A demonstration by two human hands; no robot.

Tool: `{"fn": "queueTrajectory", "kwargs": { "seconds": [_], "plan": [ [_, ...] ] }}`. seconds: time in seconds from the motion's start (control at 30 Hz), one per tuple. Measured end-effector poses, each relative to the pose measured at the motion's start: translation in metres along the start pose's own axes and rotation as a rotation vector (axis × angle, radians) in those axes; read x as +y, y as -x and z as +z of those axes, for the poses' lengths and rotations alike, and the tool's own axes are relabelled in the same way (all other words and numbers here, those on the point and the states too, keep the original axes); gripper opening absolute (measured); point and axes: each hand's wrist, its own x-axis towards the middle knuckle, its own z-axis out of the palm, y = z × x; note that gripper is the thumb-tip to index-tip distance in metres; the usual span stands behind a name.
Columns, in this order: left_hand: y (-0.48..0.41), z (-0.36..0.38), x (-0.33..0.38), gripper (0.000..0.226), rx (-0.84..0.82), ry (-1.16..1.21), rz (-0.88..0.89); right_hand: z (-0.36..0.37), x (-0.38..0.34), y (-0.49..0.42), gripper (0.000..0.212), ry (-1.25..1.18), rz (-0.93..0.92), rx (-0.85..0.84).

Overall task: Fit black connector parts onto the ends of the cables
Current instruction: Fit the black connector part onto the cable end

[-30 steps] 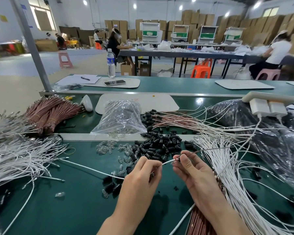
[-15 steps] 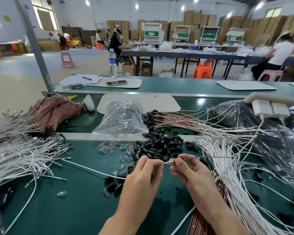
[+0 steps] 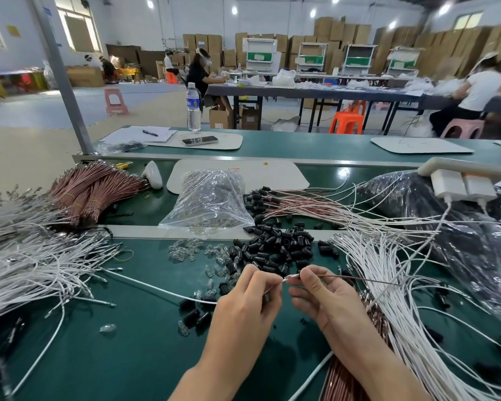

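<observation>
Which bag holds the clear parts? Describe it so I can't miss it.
On the green bench, find the pile of black connectors at its middle. The bag lies just behind and left of it. Unlike the dark bags at right, it is see-through, with clear pieces inside.

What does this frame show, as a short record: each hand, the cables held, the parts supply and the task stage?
left hand: pinches the end of a white cable
right hand: pinches the end of a brown cable
metal tips: close together between the hands, above the bench; contact unclear
black connector parts: loose pile just beyond the hands
clear parts: scattered left of the black pile
task stage: no black part visible on the held ends
</observation>
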Motion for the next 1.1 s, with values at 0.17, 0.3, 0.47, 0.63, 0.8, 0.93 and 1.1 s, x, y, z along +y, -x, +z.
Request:
{"fn": "queueTrajectory", "kwargs": {
  "seconds": [0.17, 0.3, 0.47, 0.63, 0.8, 0.93, 1.1],
  "plan": [
    [-0.002, 0.0, 0.0, 0.011, -0.008, -0.023, 0.014, -0.001, 0.003, 0.0, 0.049, 0.078, -0.011, -0.026],
    [0.0, 0.003, -0.003, 0.02, -0.061, 0.04, -0.026, 0.001, 0.005, 0.003, 0.053, 0.218, -0.06, -0.039],
    [-0.001, 0.003, -0.002, 0.027, -0.109, 0.088, -0.022, 0.002, 0.004, 0.006, 0.04, 0.317, -0.099, -0.021],
    [-0.001, 0.001, -0.001, 0.026, -0.115, 0.059, 0.009, 0.006, -0.001, 0.008, 0.032, 0.262, -0.092, -0.004],
    [-0.002, 0.002, -0.002, 0.026, -0.037, 0.001, 0.016, 0.005, -0.002, 0.006, 0.032, 0.172, -0.087, 0.033],
    [-0.002, 0.002, -0.005, 0.028, 0.048, -0.038, 0.012, 0.002, -0.005, 0.004, 0.025, 0.096, -0.073, 0.074],
    [-0.004, -0.009, -0.012, 0.031, 0.119, -0.1, 0.037, -0.012, -0.018, 0.003, 0.021, -0.057, -0.138, 0.164]
  ]
}}
